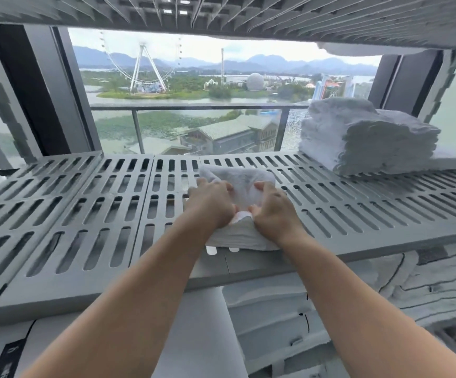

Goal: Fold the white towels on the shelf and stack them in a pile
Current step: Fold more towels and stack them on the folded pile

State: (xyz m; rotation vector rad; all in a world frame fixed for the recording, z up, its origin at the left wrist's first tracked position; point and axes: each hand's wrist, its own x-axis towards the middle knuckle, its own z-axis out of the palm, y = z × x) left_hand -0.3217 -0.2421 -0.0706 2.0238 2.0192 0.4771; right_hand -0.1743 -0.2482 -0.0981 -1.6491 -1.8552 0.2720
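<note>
A folded white towel [242, 181] lies in the middle of the grey slotted shelf [85, 214], near its front edge. My left hand [212, 204] grips the towel's left side with curled fingers. My right hand [274, 210] grips its right side, thumb tucked into the cloth. Both hands cover most of the towel's near half. A pile of folded white towels [363, 137] stands at the back right of the same shelf.
Another slotted shelf [221, 15] hangs close above, with a white towel edge [357, 49] showing under it at right. White linen is stacked on the shelves below [412, 290]. A window and balcony rail lie behind the shelf.
</note>
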